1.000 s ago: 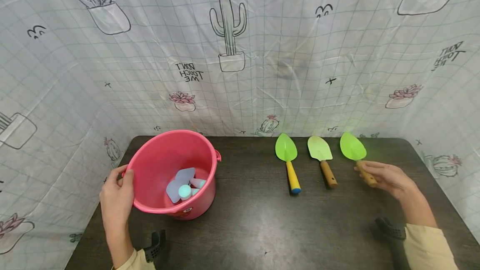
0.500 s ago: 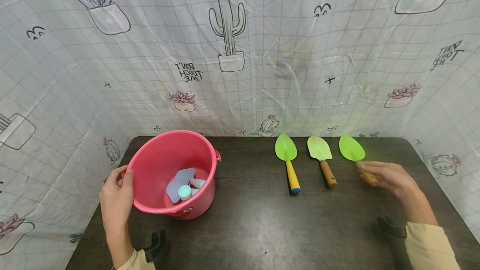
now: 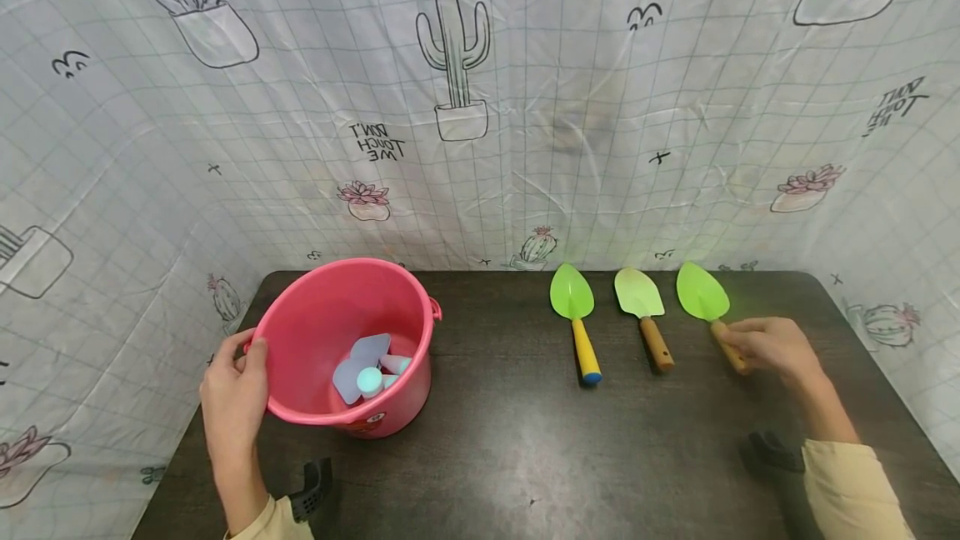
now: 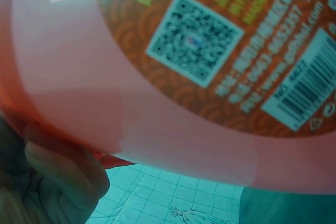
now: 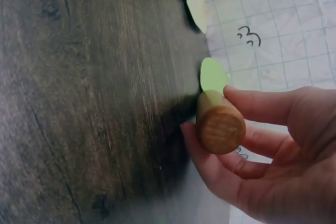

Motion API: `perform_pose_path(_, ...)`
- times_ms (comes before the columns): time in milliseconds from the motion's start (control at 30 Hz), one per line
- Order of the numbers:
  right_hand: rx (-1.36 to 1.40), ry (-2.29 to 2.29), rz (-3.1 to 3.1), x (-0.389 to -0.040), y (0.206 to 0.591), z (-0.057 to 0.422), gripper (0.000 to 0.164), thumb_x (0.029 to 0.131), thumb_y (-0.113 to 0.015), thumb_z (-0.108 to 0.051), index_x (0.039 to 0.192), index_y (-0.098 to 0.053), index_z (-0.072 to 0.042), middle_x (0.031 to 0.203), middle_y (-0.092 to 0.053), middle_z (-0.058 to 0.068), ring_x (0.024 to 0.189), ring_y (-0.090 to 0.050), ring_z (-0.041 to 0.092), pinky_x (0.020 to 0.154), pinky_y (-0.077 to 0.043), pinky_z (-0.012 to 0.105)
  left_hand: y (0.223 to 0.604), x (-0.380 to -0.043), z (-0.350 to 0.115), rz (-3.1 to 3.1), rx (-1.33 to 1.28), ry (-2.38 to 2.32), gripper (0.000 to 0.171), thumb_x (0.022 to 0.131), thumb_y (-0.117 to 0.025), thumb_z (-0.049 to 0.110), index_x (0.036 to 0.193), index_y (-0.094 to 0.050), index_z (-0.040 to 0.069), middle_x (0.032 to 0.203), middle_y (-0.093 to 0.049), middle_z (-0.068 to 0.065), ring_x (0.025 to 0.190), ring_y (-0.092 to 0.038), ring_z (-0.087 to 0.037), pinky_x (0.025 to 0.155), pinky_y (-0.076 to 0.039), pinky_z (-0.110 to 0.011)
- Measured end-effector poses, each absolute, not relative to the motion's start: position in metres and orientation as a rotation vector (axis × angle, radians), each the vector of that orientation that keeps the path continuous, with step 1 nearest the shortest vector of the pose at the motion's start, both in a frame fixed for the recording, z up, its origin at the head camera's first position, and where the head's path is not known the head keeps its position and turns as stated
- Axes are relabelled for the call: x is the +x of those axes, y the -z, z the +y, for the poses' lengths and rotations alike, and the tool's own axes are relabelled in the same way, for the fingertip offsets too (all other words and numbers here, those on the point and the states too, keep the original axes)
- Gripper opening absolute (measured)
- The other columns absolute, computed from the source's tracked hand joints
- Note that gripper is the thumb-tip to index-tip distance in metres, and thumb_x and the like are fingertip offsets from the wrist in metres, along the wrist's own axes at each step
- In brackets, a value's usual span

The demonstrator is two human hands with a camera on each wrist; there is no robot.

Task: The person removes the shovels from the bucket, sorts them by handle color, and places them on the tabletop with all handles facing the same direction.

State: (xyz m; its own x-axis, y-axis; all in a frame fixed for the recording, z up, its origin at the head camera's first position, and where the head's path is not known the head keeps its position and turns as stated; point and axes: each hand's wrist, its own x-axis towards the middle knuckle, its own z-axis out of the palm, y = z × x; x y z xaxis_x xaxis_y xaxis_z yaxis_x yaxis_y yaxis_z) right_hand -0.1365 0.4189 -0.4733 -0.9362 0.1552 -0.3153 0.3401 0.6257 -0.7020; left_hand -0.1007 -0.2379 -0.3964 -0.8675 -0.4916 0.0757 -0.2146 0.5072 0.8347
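At the left of the head view a pink bucket (image 3: 330,298) stands on the table, with blue-grey and turquoise pieces (image 3: 369,382) inside it. My left hand (image 3: 234,398) grips its rim by the left side. In the left wrist view the bucket's labelled wall (image 4: 68,66) fills most of the frame, with fingers (image 4: 68,171) under its edge. On the right lies a green-bladed garden trowel (image 3: 702,292) with a wooden handle. My right hand (image 3: 776,348) holds that handle. Thumb and fingers sit around the handle's round end (image 5: 223,129) in the right wrist view.
Two more trowels lie left of the held one: a pale green one with a wooden handle (image 3: 657,344) and a green one with a yellow handle (image 3: 585,350). A printed curtain (image 3: 570,107) rises directly behind the dark table (image 3: 510,457).
The rightmost trowel has shifted slightly left, and my right hand's pose around its handle has changed a little. My left hand and the bucket stay in place.
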Motion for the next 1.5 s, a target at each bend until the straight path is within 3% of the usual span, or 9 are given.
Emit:
perform_pose_path(200, 0.408, 1.158, 2.679, -0.136, 0.474, 0.418, 0.06, 0.102, -0.065, -0.034, 0.124, -0.061, 0.022, 0.093, -0.07, 0.008, 0.078, -0.062, 0.012, 0.068, -0.057, 0.033, 0.397, -0.101, -0.238, -2.446, 0.591, 1.296, 0.048, 0.109, -0.044, 0.031, 0.142, -0.056, -0.001, 0.113, -0.071, -0.031, 0.07, -0.064, -0.01, 0.053, -0.047, -0.022)
perform_pose_path(333, 0.425, 1.157, 2.697, -0.135, 0.475, 0.417, 0.063, 0.102, -0.063, -0.04, 0.121, -0.065, 0.019, 0.083, -0.069, 0.004, 0.072, -0.063, 0.014, 0.065, -0.054, 0.032, 0.397, -0.102, -0.237, -2.438, 0.587, 1.302, 0.048, 0.109, -0.044, 0.03, 0.142, -0.056, -0.002, 0.113, -0.071, -0.031, 0.07, -0.065, -0.013, 0.053, -0.047, -0.022)
perform_pose_path(467, 0.445, 1.078, 2.783, -0.132, 0.473, 0.417, 0.06, 0.105, -0.058, -0.036, 0.119, -0.064, 0.022, 0.078, -0.07, 0.007, 0.07, -0.064, 0.017, 0.063, -0.05, 0.033, 0.397, -0.102, -0.237, -2.435, 0.586, 1.303, 0.048, 0.109, -0.044, 0.03, 0.142, -0.056, -0.002, 0.114, -0.07, -0.031, 0.077, -0.069, -0.022, 0.054, -0.047, -0.02)
perform_pose_path(700, 0.515, 1.012, 3.048, -0.13, 0.468, 0.407, 0.053, 0.106, -0.051, -0.031, 0.116, -0.067, 0.019, 0.082, -0.072, 0.017, 0.084, -0.063, 0.034, 0.064, -0.047, 0.039, 0.399, -0.103, -0.238, -2.437, 0.573, 1.32, 0.05, 0.109, -0.044, 0.031, 0.144, -0.053, -0.005, 0.118, -0.068, -0.034, 0.088, -0.071, -0.037, 0.053, -0.047, -0.02)
perform_pose_path(800, 0.492, 1.039, 3.084, -0.131, 0.46, 0.4, 0.054, 0.106, -0.05, -0.033, 0.121, -0.066, 0.017, 0.09, -0.074, 0.024, 0.089, -0.065, 0.041, 0.069, -0.049, 0.048, 0.399, -0.102, -0.238, -2.433, 0.579, 1.323, 0.049, 0.109, -0.045, 0.031, 0.144, -0.054, -0.004, 0.117, -0.069, -0.033, 0.082, -0.072, -0.028, 0.053, -0.047, -0.019)
perform_pose_path(967, 0.454, 1.054, 3.048, -0.131, 0.445, 0.385, 0.061, 0.107, -0.046, -0.041, 0.129, -0.064, 0.013, 0.121, -0.065, 0.036, 0.116, -0.055, 0.057, 0.084, -0.045, 0.067, 0.398, -0.101, -0.236, -2.426, 0.578, 1.324, 0.047, 0.109, -0.045, 0.03, 0.142, -0.056, -0.002, 0.114, -0.07, -0.031, 0.072, -0.066, -0.01, 0.054, -0.048, -0.02)
perform_pose_path(1033, 0.44, 1.057, 3.052, -0.131, 0.44, 0.379, 0.062, 0.107, -0.045, -0.043, 0.129, -0.065, 0.011, 0.128, -0.062, 0.036, 0.121, -0.051, 0.057, 0.087, -0.043, 0.068, 0.398, -0.101, -0.236, -2.427, 0.576, 1.323, 0.048, 0.109, -0.045, 0.03, 0.142, -0.056, -0.002, 0.114, -0.07, -0.031, 0.074, -0.068, -0.013, 0.054, -0.048, -0.019)
perform_pose_path(1267, 0.348, 1.067, 3.102, -0.131, 0.423, 0.362, 0.059, 0.108, -0.045, -0.042, 0.13, -0.064, 0.009, 0.126, -0.064, 0.035, 0.118, -0.055, 0.054, 0.087, -0.043, 0.064, 0.399, -0.1, -0.236, -2.43, 0.577, 1.315, 0.047, 0.109, -0.045, 0.03, 0.142, -0.056, -0.002, 0.114, -0.07, -0.032, 0.081, -0.072, -0.028, 0.054, -0.048, -0.02)
perform_pose_path(1500, 0.262, 1.125, 3.118, -0.128, 0.399, 0.334, 0.057, 0.109, -0.047, -0.042, 0.133, -0.063, 0.006, 0.124, -0.065, 0.034, 0.113, -0.059, 0.049, 0.086, -0.045, 0.061, 0.401, -0.099, -0.24, -2.437, 0.566, 1.303, 0.048, 0.109, -0.046, 0.03, 0.142, -0.056, -0.003, 0.113, -0.071, -0.032, 0.071, -0.065, -0.007, 0.053, -0.046, -0.019)
